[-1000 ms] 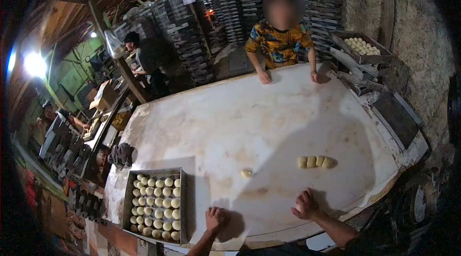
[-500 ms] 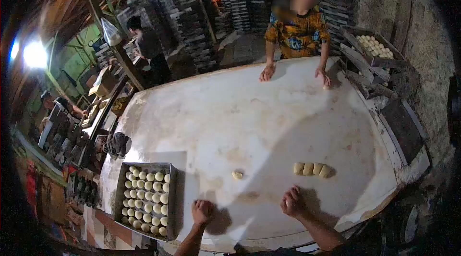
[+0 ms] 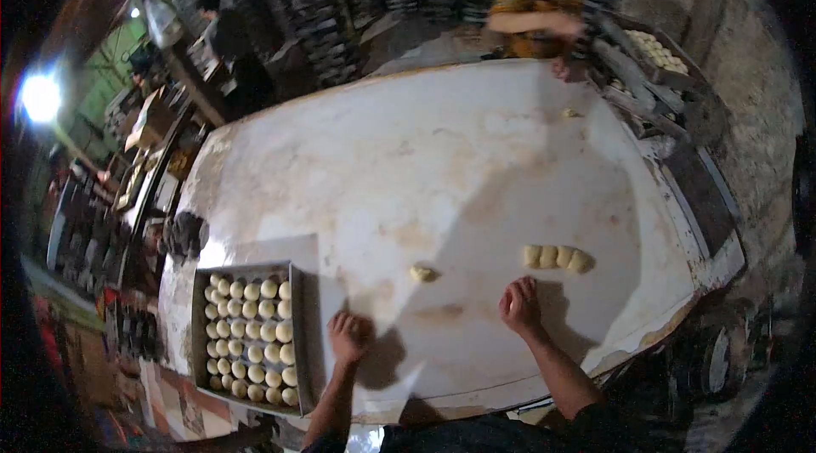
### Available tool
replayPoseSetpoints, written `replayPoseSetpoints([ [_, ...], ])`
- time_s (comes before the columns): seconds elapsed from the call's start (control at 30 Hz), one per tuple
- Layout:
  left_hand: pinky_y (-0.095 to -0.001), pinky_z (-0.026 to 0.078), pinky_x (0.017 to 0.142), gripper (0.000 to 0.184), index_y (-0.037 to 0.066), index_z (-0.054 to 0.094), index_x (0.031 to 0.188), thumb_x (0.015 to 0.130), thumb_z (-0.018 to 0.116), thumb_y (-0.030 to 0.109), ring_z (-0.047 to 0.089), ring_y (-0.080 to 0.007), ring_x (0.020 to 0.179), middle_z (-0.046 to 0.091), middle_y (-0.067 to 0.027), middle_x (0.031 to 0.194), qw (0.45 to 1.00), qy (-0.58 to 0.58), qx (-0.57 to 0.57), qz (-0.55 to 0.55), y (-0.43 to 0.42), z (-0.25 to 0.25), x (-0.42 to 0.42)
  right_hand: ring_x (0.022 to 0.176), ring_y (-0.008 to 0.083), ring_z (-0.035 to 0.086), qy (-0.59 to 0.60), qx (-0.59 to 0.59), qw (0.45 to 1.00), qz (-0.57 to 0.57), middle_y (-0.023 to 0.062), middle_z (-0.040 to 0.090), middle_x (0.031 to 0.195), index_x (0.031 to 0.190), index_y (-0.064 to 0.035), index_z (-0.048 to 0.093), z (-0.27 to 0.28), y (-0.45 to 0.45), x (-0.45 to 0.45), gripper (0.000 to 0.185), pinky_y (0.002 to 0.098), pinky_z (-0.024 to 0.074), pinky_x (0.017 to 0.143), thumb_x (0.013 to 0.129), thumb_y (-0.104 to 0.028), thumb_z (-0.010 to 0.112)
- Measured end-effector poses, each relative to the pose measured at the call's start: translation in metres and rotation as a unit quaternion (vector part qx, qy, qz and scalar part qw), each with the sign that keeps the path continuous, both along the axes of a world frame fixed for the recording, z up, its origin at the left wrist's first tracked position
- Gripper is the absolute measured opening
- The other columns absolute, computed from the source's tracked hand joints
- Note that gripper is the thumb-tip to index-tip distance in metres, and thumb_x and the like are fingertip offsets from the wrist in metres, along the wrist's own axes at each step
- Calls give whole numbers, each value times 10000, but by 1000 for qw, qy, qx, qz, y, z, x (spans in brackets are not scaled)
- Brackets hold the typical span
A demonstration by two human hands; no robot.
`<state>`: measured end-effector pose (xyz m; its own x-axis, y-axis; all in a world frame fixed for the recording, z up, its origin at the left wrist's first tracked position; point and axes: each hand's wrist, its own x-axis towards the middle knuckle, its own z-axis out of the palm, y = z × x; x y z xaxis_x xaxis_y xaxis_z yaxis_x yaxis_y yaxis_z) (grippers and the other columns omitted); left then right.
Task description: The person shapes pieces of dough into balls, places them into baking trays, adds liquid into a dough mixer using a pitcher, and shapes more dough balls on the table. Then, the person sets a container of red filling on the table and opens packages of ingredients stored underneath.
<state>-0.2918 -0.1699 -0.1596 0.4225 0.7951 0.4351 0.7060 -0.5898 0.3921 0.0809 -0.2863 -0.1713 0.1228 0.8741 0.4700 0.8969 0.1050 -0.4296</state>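
My left hand [image 3: 351,336] rests on the table right of the tray, its fingers curled down. Whatever may be under those fingers is hidden. My right hand [image 3: 519,304] is also closed, just below and left of a row of several joined dough pieces [image 3: 557,258]; its palm is out of sight. Between and beyond both hands lies a small lump of dough [image 3: 422,273], touched by neither. A metal tray [image 3: 297,325] at the left holds rows of round, pale dough balls [image 3: 253,331].
The floured table [image 3: 408,155] spreads ahead. A co-worker [image 3: 540,19] stands at its far side, near another dough scrap [image 3: 570,113]. At the far right is a box of dough balls [image 3: 654,52]. A dark cloth [image 3: 184,234] lies at the left edge.
The camera view has shifted, so the table appears higher. My right hand is a little closer to the dough row. The co-worker has lifted an arm across the body, and a dough scrap shows there.
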Motion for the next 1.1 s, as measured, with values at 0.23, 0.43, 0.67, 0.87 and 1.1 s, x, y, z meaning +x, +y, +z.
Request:
replayPoseSetpoints([
  [0.23,-407,411,896,324,62,555,1119,796,529,78,509,-338,1019,563,-155,1085,980,-87,-165,-71,-48,-64,10,936,303,483,131,13,988,-82,142,522,944,863,-13,532,-50,-21,-73,197,401,379,856,857,-206,570],
  [0.43,-388,400,916,410,52,478,1238,829,502,62,500,-343,1033,531,-172,1116,931,-113,-332,-106,-50,23,-109,647,182,578,132,-376,904,-154,50,581,816,865,-22,613,-10,-62,9,154,320,489,495,832,-168,578],
  [0.67,-423,439,830,394,69,533,1120,740,629,107,523,-374,987,514,-185,1063,979,-90,-56,176,166,66,-259,935,202,554,437,-282,853,-38,106,560,1017,1063,6,549,73,90,-220,273,345,535,745,859,-172,585],
  [0.87,-449,351,955,609,91,405,1285,731,656,121,464,-354,1139,460,-187,1244,975,-22,-173,136,205,16,-297,1012,337,551,185,-12,939,290,171,546,1095,1098,-25,541,119,260,-440,420,417,419,930,744,-188,696],
  [1.1,-426,351,937,504,40,464,1215,754,660,97,458,-359,1087,494,-186,1157,956,-103,-62,267,114,92,-318,1042,327,522,-8,46,957,285,132,579,1005,974,-22,593,69,264,-436,292,442,403,951,706,-105,677],
])
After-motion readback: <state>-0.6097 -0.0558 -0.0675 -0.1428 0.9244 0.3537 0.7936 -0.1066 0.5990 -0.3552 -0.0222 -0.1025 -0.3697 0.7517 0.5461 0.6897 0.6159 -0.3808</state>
